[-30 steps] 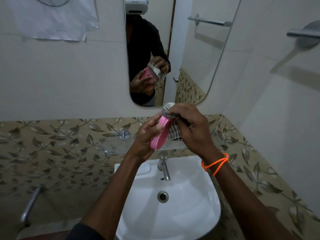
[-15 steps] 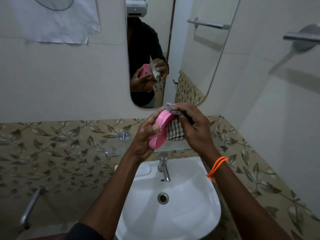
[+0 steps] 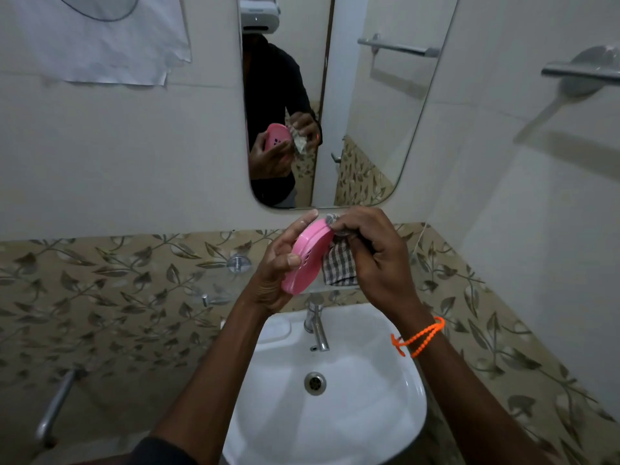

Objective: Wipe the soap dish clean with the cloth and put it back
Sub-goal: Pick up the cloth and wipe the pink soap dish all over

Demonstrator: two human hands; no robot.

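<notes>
- Held the pink soap dish (image 3: 307, 255) on edge above the sink (image 3: 396, 407), long axis tilted from lower left up to upper right.
- Left hand (image 3: 280, 268) closed around its underside, thumb over the slots.
- Right hand (image 3: 372, 255) clenched on the checked cloth (image 3: 339, 268), pressed to the dish's upper rim from the right (cloth hanging on the far side).
- Next wipe likely along that axis, rim downward.

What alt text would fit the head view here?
Over a white sink, the left hand holds a pink soap dish on edge while the right hand presses a checked cloth against it. A mirror reflects them.
</notes>
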